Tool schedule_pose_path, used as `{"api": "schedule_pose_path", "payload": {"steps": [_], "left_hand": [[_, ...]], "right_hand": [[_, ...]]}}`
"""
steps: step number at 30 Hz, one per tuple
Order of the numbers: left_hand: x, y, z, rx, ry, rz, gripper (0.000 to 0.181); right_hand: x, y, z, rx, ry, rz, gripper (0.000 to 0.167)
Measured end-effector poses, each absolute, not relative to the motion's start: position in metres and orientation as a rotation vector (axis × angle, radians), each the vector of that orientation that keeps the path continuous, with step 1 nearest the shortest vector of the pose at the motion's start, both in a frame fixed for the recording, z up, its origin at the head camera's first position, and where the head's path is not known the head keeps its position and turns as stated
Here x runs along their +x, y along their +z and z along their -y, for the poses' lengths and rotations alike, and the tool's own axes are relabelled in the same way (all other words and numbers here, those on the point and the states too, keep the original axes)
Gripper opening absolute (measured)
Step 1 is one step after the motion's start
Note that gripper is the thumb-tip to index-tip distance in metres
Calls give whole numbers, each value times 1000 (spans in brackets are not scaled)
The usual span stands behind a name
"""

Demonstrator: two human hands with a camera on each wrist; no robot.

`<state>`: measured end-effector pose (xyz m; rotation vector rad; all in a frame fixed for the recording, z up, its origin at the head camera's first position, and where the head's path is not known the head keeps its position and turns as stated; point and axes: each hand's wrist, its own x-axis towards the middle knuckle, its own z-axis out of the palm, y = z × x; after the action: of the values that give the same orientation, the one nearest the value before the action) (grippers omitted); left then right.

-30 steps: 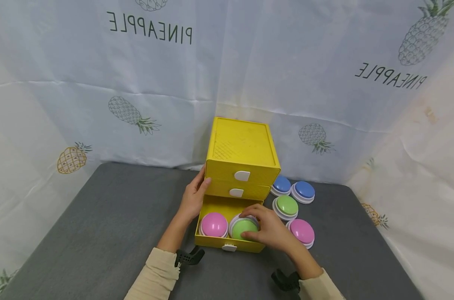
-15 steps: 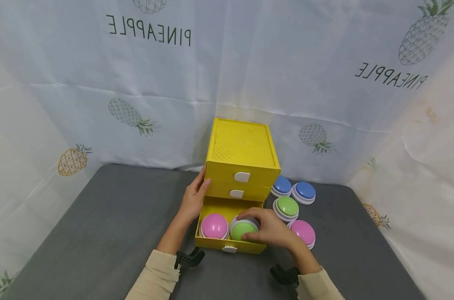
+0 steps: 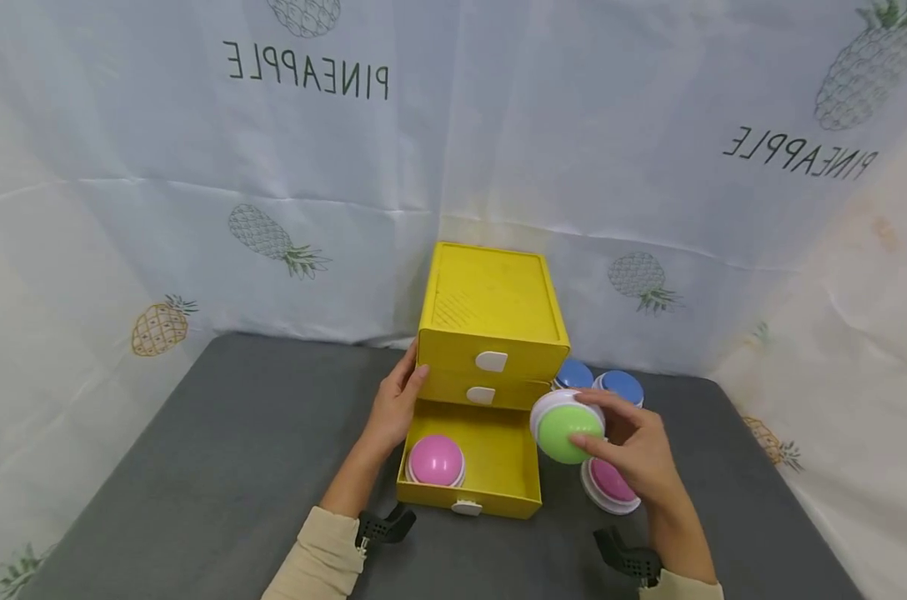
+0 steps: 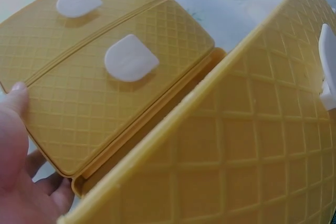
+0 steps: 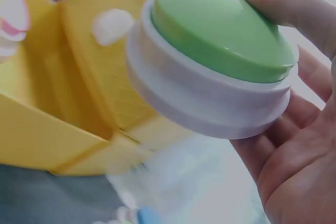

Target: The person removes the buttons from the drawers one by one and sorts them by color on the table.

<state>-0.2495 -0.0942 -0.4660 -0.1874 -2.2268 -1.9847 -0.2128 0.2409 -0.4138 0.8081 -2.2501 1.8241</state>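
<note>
My right hand (image 3: 641,454) pinches a push button with a green dome and white base (image 3: 569,435), thumb on the dome, fingers on the base. It is lifted beside the right side of the pulled-out bottom drawer (image 3: 494,503). In the right wrist view the button (image 5: 220,35) is tilted. A pink push button (image 3: 436,460) sits in the drawer's left part. My left hand (image 3: 393,408) holds the left front corner of the yellow drawer box (image 3: 498,292), thumb at its front edge (image 4: 10,124) and fingers along the side. The two upper drawers are closed.
Right of the box, on the dark grey table (image 3: 296,433), stand two blue push buttons (image 3: 575,374) and another pink one (image 3: 611,482), partly behind my right hand. A pineapple-print curtain (image 3: 333,150) hangs close behind the box.
My right hand has lifted the green push button out of the drawer and moved it up and right, now hiding the green one on the table. The left hand has stayed on the box.
</note>
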Motion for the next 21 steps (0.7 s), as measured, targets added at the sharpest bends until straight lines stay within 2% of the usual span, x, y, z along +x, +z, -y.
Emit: {"api": "schedule_pose_path", "payload": {"steps": [7, 21], "left_hand": [[-249, -464, 96, -158, -1949, 2248, 59], [-249, -465, 93, -173, -1964, 2242, 59]], "right_hand": [[-212, -412, -263, 562, 1786, 2120, 49], [-214, -437, -293, 83, 1836, 2119, 44]]}}
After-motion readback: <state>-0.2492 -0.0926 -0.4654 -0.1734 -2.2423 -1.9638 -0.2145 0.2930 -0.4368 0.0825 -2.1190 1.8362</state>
